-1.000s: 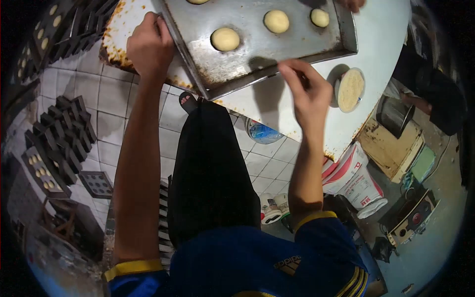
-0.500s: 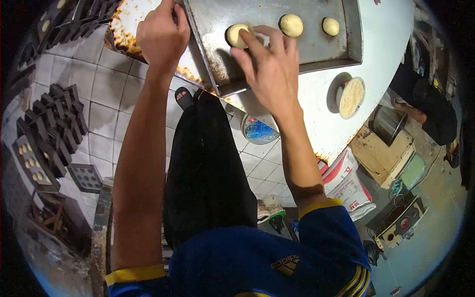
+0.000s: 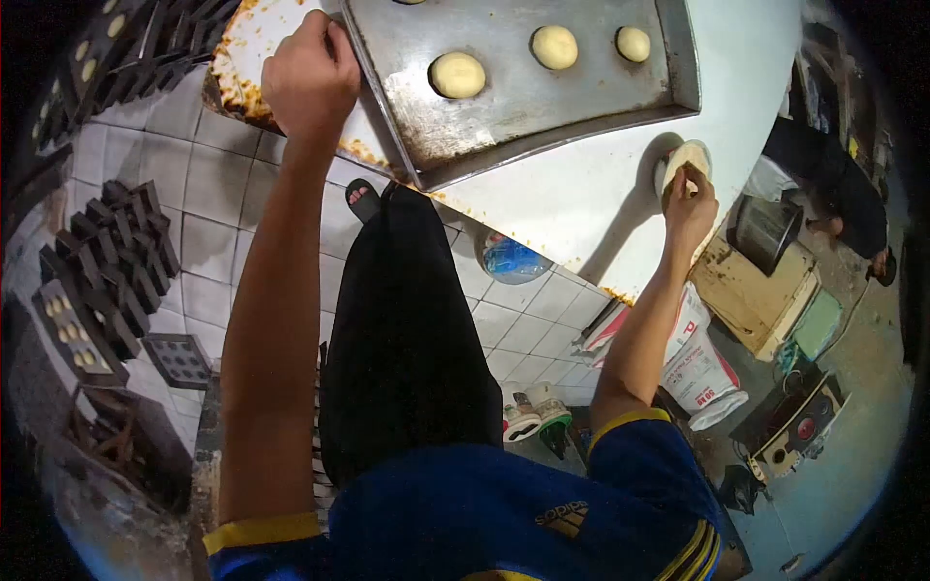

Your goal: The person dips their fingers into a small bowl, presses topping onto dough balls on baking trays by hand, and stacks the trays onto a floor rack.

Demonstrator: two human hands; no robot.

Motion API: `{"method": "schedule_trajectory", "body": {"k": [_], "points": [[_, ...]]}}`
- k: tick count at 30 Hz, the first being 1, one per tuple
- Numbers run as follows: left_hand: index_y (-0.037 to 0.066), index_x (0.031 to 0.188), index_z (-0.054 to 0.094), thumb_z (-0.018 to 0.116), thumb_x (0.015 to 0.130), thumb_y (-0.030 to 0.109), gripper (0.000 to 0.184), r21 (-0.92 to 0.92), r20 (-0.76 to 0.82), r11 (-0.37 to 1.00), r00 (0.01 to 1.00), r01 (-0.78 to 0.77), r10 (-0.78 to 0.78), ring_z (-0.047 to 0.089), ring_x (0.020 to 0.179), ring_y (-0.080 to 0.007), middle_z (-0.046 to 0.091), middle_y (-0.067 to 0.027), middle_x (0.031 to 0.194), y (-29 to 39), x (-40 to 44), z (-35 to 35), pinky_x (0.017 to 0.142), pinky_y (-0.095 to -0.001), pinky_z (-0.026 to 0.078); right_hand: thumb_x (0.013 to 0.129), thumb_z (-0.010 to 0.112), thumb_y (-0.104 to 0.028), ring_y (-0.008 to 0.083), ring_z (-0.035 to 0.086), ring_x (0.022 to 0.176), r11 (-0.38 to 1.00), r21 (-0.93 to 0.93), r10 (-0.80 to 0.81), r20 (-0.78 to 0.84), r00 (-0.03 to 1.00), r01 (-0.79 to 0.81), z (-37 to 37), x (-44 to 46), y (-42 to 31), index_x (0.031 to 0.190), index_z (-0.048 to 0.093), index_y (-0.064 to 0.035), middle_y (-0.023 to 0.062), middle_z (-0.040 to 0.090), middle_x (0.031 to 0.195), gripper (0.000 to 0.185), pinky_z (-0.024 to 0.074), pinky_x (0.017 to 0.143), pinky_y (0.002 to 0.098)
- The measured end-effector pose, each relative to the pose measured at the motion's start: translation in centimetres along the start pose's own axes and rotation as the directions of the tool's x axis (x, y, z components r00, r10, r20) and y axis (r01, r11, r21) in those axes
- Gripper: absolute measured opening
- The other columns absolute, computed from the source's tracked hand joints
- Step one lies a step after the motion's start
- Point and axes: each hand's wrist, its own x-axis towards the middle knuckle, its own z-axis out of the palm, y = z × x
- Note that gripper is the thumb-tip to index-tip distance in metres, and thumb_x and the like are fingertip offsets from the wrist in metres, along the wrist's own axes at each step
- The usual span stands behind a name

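My right hand point(image 3: 690, 213) reaches over a small bowl of pale fine grains point(image 3: 690, 155), its fingertips pinched together at the grains. What sits between those fingertips is too small to make out. My left hand point(image 3: 312, 77) is closed in a fist at the left side of a metal baking tray point(image 3: 504, 111); its fingertips are hidden. Round dough balls lie spaced apart in the tray: one near the left point(image 3: 458, 76), one in the middle point(image 3: 555, 46) and a smaller one at the right point(image 3: 634, 44). Another shows partly at the top edge.
The tray stands on a white table point(image 3: 552, 208) with rusty edges. Below are a container with blue plastic point(image 3: 513, 259), a printed sack point(image 3: 702, 378) and a metal pot point(image 3: 765, 234). Stacked dark moulds point(image 3: 111, 257) stand at left. A person in dark clothes point(image 3: 833, 184) is at right.
My right hand has left the left dough ball and moved right and down to the bowl of grains. My left hand stays by the tray. The view has shifted slightly.
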Motion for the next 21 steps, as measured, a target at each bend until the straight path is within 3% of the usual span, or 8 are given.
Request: {"method": "schedule_trajectory", "body": {"k": [3, 6, 11, 14, 16, 17, 19, 21], "points": [[0.007, 0.092, 0.067, 0.06, 0.103, 0.024, 0.021, 0.027, -0.062, 0.998, 0.996, -0.061, 0.063, 0.068, 0.074, -0.0434, 0.068, -0.0185, 0.075, -0.4, 0.0, 0.3, 0.064, -0.0504, 0.051, 0.099, 0.071, -0.03, 0.0391, 0.07, 0.103, 0.997, -0.077, -0.013, 0.04, 0.999, 0.016, 0.6, 0.8, 0.4, 0.115, 0.084, -0.01, 0.0127, 0.081, 0.113, 0.029, 0.0552, 0.094, 0.0466], [0.008, 0.093, 0.068, 0.06, 0.103, 0.025, 0.021, 0.009, -0.027, 0.998, 0.998, -0.055, 0.055, 0.068, 0.074, -0.0436, 0.067, -0.0191, 0.076, -0.2, 0.0, 0.2, 0.064, -0.0503, 0.051, 0.098, 0.072, -0.031, 0.0394, 0.07, 0.101, 0.996, -0.085, -0.033, 0.018, 0.999, 0.034, 0.0, 1.0, 0.1, 0.115, 0.084, -0.0101, 0.0129, 0.081, 0.113, 0.03, 0.0555, 0.093, 0.0475], [0.01, 0.083, 0.064, 0.064, 0.098, 0.024, 0.02, 0.005, -0.035, 0.999, 0.999, -0.038, 0.038, 0.066, 0.069, -0.0365, 0.066, -0.0116, 0.07, -0.1, 0.1, 0.2, 0.066, -0.0504, 0.048, 0.099, 0.073, -0.034, 0.0372, 0.078, 0.103, 0.998, -0.028, -0.046, 0.056, 0.997, 0.048, -0.6, 1.5, 0.3, 0.117, 0.083, -0.009, 0.0169, 0.08, 0.113, 0.032, 0.0592, 0.091, 0.0427], [0.01, 0.083, 0.063, 0.064, 0.098, 0.023, 0.02, 0.022, -0.045, 0.999, 0.998, -0.038, 0.039, 0.066, 0.068, -0.036, 0.065, -0.0111, 0.069, -0.1, 0.1, 0.3, 0.066, -0.0498, 0.048, 0.099, 0.074, -0.034, 0.0335, 0.078, 0.104, 1.0, -0.013, -0.02, 0.081, 0.997, 0.022, -1.5, 1.5, -0.6, 0.118, 0.083, -0.0109, 0.0186, 0.08, 0.114, 0.032, 0.0593, 0.092, 0.0399], [0.011, 0.082, 0.063, 0.065, 0.097, 0.023, 0.019, 0.015, -0.053, 0.999, 0.998, -0.039, 0.04, 0.065, 0.068, -0.0354, 0.064, -0.0109, 0.068, 0.0, 0.1, 0.3, 0.064, -0.0493, 0.048, 0.098, 0.077, -0.028, 0.0295, 0.078, 0.097, 0.986, 0.076, 0.137, 0.119, 0.983, -0.147, -2.4, 1.2, -1.4, 0.118, 0.083, -0.0055, 0.0194, 0.081, 0.111, 0.031, 0.0578, 0.091, 0.0377], [0.011, 0.082, 0.063, 0.066, 0.097, 0.022, 0.019, 0.01, -0.06, 0.999, 0.997, -0.044, 0.044, 0.065, 0.067, -0.0347, 0.064, -0.0107, 0.067, 0.1, 0.1, 0.2, 0.063, -0.0488, 0.048, 0.098, 0.077, -0.028, 0.0295, 0.078, 0.097, 0.987, 0.078, 0.132, 0.117, 0.984, -0.142, -2.1, 1.3, -0.5, 0.118, 0.083, -0.0055, 0.0194, 0.081, 0.111, 0.031, 0.0578, 0.091, 0.0377], [0.01, 0.087, 0.066, 0.065, 0.099, 0.021, 0.016, 0.052, -0.09, 0.995, 0.992, -0.087, 0.091, 0.067, 0.069, -0.0364, 0.066, -0.0124, 0.07, 0.0, 0.1, 0.1, 0.063, -0.0486, 0.05, 0.098, 0.08, -0.028, 0.0214, 0.075, 0.1, 0.773, 0.608, 0.114, 0.145, 0.983, -0.179, -1.1, 1.9, 1.4, 0.118, 0.081, 0.0019, 0.0154, 0.081, 0.11, 0.037, 0.0553, 0.095, 0.0341], [0.011, 0.093, 0.069, 0.067, 0.1, 0.016, 0.009, 0.104, -0.118, 0.983, 0.98, -0.149, 0.161, 0.067, 0.069, -0.0363, 0.065, -0.0122, 0.071, -0.2, 0.1, 0.2, 0.062, -0.048, 0.051, 0.098, 0.08, -0.029, 0.0194, 0.073, 0.103, 0.692, 0.687, 0.097, 0.215, 0.972, -0.222, -2.8, 1.2, -2.9, 0.118, 0.081, 0.0037, 0.0139, 0.081, 0.111, 0.038, 0.0537, 0.098, 0.0331]]}}
